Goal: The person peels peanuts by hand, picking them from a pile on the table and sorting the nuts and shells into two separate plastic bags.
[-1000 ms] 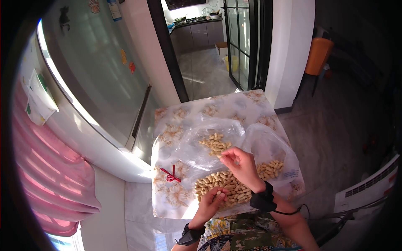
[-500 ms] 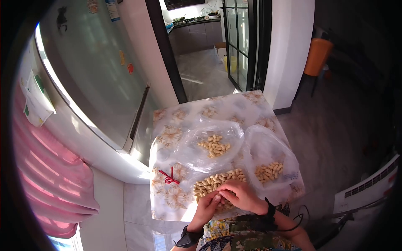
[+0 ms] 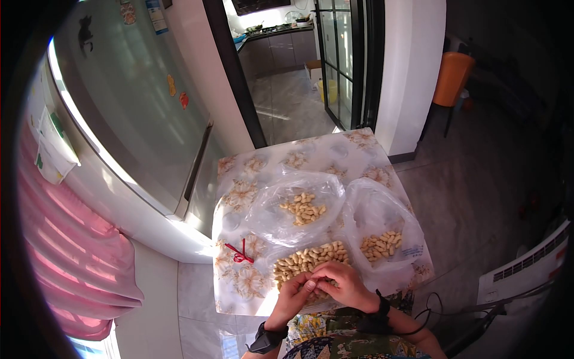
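My left hand (image 3: 294, 294) and my right hand (image 3: 342, 283) meet over the front of a tray filled with peanuts in their shells (image 3: 311, 256). The fingertips of both are pinched together and touch each other; whatever is between them is too small and covered to make out. Behind the tray, an open clear plastic bag (image 3: 263, 209) lies with a small heap of peanuts (image 3: 302, 209) on it. To the right, a second plastic bag (image 3: 373, 200) holds another heap of peanuts (image 3: 381, 246).
A flower-patterned cloth covers the table (image 3: 240, 194). On its left lies a red, thin, scissor-like item (image 3: 240, 253). A fridge (image 3: 137, 90) stands at the left, a glass door (image 3: 341, 66) beyond the table, and an orange chair (image 3: 452, 79) to the right.
Both hands stay together over the peanuts, with a slight shift of the fingers. The whole view has moved slightly.
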`<act>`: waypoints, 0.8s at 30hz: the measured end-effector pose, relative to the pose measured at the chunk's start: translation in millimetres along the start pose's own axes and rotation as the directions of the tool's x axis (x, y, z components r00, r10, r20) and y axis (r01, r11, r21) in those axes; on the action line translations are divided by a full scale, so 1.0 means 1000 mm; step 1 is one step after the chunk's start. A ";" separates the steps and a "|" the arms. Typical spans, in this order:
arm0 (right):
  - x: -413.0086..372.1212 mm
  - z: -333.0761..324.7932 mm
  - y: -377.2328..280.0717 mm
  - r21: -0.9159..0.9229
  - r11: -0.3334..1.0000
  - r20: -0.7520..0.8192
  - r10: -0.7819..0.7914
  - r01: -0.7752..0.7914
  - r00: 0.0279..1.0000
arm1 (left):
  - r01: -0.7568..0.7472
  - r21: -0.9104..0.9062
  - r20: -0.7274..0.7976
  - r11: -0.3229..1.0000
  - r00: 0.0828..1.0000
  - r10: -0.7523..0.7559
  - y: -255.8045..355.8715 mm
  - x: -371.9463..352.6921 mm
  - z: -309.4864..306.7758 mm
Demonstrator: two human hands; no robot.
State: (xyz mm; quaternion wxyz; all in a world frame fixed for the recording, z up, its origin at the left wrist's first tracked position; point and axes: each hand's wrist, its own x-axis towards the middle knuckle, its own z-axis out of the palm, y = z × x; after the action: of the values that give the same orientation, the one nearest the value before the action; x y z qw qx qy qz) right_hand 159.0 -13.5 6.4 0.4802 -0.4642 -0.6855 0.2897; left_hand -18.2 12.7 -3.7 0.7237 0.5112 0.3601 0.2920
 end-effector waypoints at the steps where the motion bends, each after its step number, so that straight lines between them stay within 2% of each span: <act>1: -0.001 -0.001 -0.001 -0.010 1.000 -0.017 0.029 -0.029 0.999 | -0.013 -0.033 -0.001 0.999 1.000 0.013 0.001 0.000 0.001; 2: -0.001 -0.001 -0.002 -0.010 1.000 -0.018 0.029 -0.030 0.999 | -0.013 -0.032 0.001 0.999 1.000 0.013 0.002 0.000 0.002; 4: -0.003 -0.002 -0.002 0.053 0.992 -0.093 0.115 -0.110 0.989 | -0.051 0.012 -0.095 0.999 0.994 0.052 0.005 0.001 0.006; 8: -0.004 -0.002 0.001 0.086 0.990 -0.094 0.117 -0.109 0.989 | -0.090 0.066 -0.092 0.994 0.991 0.096 0.003 0.002 0.003; 14: -0.004 -0.003 0.000 0.054 0.992 -0.045 0.116 -0.114 0.992 | -0.034 -0.004 -0.071 0.999 0.997 0.034 0.000 0.001 -0.002; 16: -0.003 -0.002 -0.001 0.109 0.986 -0.040 0.135 -0.130 0.990 | -0.009 -0.013 -0.077 1.000 0.997 0.008 0.001 0.001 -0.001; 19: -0.002 -0.004 -0.005 0.117 0.986 -0.043 0.120 -0.114 0.992 | -0.034 0.068 -0.094 0.997 0.995 0.041 0.003 0.000 0.000; 24: -0.003 -0.004 -0.004 0.117 0.989 -0.045 0.095 -0.090 0.994 | -0.033 0.052 -0.102 0.998 0.994 0.038 0.000 0.001 -0.001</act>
State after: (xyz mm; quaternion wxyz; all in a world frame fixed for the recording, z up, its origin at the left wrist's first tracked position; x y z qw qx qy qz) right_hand 161.6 -18.5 10.1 0.5092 -0.4742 -0.6332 0.3390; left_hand -18.7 13.9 -4.2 0.6860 0.5195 0.3951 0.3216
